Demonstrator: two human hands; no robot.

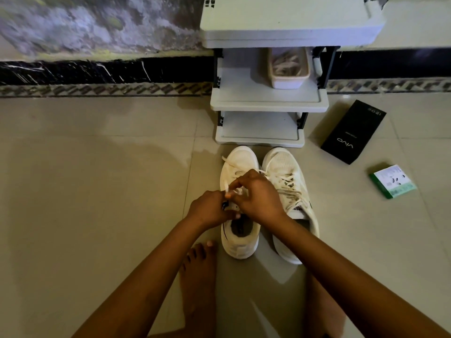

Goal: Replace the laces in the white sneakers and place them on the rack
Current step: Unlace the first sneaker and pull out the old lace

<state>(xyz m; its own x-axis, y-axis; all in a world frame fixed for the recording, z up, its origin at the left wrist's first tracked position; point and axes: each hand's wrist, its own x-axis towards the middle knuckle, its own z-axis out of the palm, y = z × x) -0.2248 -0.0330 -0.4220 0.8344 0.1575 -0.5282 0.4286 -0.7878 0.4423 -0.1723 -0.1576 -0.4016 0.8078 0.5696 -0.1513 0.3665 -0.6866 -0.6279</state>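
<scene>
Beige tiled floor (97, 179), running back to a dark marbled skirting under a mottled wall. Standing on it side by side, just before the grey rack (268, 103): two white sneakers, long axes running away from the viewer, toes pointing at the bottom shelf, heels toward the bare foot (199, 272). Left sneaker (240, 245) lying partly unlaced, one loose lace (225, 174) trailing up over its toe. Right sneaker (284, 172) sitting laced, angled slightly rightward. Left hand (207, 211) and right hand (258, 196) meeting over the left sneaker's tongue, fingers of both curling and pinching the lace. Eyelets and middle of that sneaker hiding under the hands; right forearm covering the right sneaker's heel. Resting on the rack's middle shelf: a pale tub (288, 69) holding light strips, too blurred to identify. Lying on the floor to the right, well apart from the sneakers: a black box (353, 132) and a small green and white box (393, 181). Rack top cutting off at the upper edge.
</scene>
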